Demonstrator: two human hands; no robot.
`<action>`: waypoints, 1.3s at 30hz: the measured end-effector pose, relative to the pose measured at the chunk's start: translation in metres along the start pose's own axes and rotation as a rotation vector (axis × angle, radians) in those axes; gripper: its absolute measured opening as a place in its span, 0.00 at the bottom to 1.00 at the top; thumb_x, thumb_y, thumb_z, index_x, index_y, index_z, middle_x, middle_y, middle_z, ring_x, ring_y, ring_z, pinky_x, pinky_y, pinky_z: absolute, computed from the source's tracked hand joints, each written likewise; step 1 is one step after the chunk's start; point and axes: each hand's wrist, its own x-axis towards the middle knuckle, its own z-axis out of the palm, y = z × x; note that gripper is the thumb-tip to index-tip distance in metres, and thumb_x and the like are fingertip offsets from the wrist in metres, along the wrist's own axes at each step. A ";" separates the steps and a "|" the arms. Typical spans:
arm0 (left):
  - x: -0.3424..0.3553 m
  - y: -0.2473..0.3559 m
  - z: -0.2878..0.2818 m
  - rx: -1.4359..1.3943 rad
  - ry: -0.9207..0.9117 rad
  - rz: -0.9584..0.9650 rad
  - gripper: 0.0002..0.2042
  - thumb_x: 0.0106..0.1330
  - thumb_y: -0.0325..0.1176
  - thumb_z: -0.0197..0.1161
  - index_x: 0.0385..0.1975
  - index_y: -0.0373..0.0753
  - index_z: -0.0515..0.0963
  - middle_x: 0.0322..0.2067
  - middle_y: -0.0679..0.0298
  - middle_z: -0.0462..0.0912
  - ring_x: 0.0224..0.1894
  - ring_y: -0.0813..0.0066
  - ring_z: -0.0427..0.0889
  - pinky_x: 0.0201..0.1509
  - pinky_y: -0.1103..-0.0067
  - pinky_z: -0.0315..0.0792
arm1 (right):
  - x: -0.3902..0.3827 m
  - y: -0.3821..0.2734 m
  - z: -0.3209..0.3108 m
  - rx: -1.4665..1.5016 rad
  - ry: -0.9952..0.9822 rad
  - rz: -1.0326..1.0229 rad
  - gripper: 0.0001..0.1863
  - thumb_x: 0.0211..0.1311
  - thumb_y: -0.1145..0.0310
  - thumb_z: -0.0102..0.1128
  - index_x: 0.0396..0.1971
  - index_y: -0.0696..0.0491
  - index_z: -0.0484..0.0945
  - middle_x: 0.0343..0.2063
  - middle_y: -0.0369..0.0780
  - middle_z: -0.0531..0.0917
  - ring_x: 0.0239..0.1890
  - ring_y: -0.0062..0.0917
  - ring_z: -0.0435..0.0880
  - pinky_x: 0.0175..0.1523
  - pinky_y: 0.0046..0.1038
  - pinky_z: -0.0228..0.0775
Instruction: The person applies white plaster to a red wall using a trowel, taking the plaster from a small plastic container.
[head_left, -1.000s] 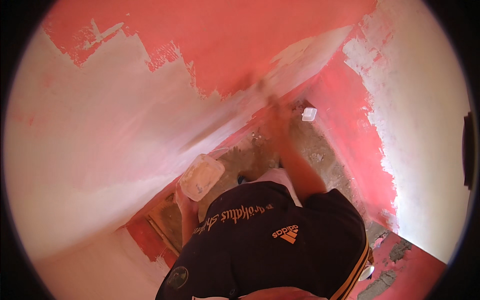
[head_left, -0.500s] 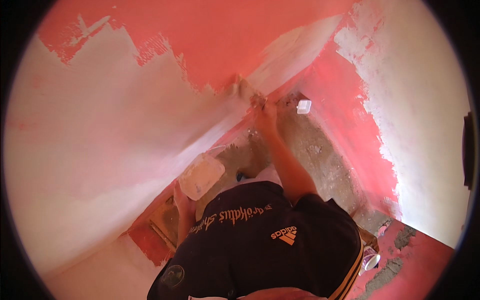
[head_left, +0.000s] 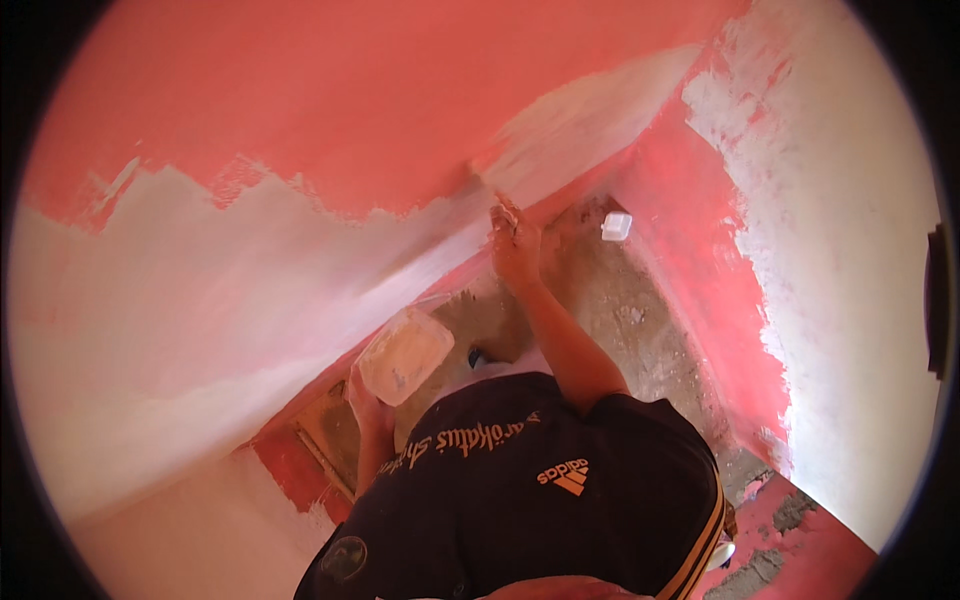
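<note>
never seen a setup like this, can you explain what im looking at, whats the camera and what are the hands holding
There is no machine here, just a person with two bare hands. The view looks down from the left of two fisheye cameras worn on the head, which is why straight edges bend near the rim. The dark shirt below is the wearer's own.

The left hand holds a pale tub. The right hand holds a slim tool up to the wall, which is part coral red, part whitish; the tool is too unclear to name exactly. On the rough floor sits a small white container.
</note>
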 end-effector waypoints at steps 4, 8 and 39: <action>0.008 0.007 0.032 -0.493 0.239 -0.343 0.24 0.81 0.45 0.44 0.63 0.31 0.69 0.59 0.53 0.77 0.61 0.60 0.78 0.64 0.67 0.74 | 0.073 0.007 -0.087 0.043 0.216 0.085 0.10 0.76 0.67 0.49 0.48 0.55 0.76 0.38 0.40 0.79 0.43 0.26 0.76 0.51 0.31 0.69; 0.003 0.012 0.049 -0.088 0.188 -0.173 0.24 0.81 0.45 0.44 0.63 0.32 0.69 0.59 0.54 0.77 0.61 0.61 0.78 0.63 0.67 0.74 | 0.218 0.008 -0.166 0.129 0.615 -0.232 0.17 0.79 0.64 0.44 0.34 0.59 0.76 0.27 0.35 0.76 0.31 0.22 0.72 0.38 0.29 0.67; -0.037 -0.007 0.025 -0.378 0.290 -0.271 0.24 0.81 0.46 0.42 0.63 0.31 0.69 0.60 0.54 0.77 0.61 0.60 0.78 0.65 0.67 0.73 | 0.173 -0.034 -0.153 0.019 0.505 -0.288 0.20 0.79 0.60 0.45 0.40 0.64 0.78 0.33 0.39 0.82 0.34 0.22 0.75 0.43 0.29 0.70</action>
